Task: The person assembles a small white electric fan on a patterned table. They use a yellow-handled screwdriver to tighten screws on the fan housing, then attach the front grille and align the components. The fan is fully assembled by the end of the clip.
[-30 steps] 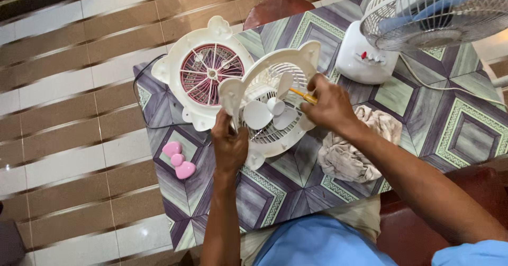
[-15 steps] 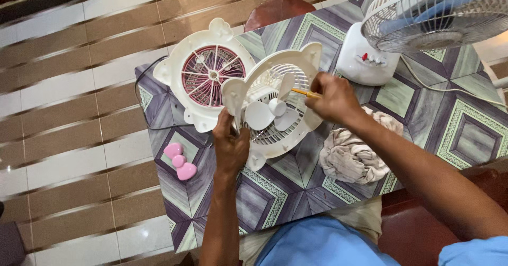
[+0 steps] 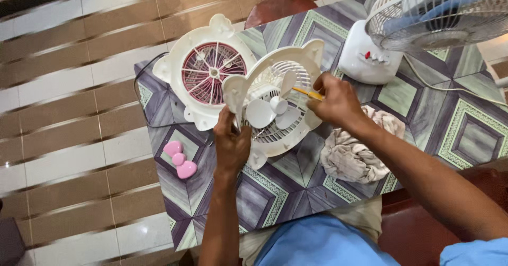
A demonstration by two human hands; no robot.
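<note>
— Hands? Left (image 3: 231, 141) gripping fan housing (image 3: 275, 104) at its near rim, propping it tilted on counter (image 3: 423, 123).
— Right?
— Right (image 3: 334, 101) closed around yellow screwdriver (image 3: 307, 92), tip over white blades (image 3: 272, 110).
— Nearby?
— Pink grille (image 3: 211, 75) just behind, pink bow (image 3: 179, 159) left, rag (image 3: 353, 152) right, big fan (image 3: 423, 20) far right.

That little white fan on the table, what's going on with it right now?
A person has the small white fan body tilted up on the patterned table. The left hand grips its rim at the lower left, while the right hand holds a yellow-handled tool pointed in near the white blades. The detached front grille, white with a pink centre, lies flat beside it. A crumpled cloth sits by the right forearm.
</note>
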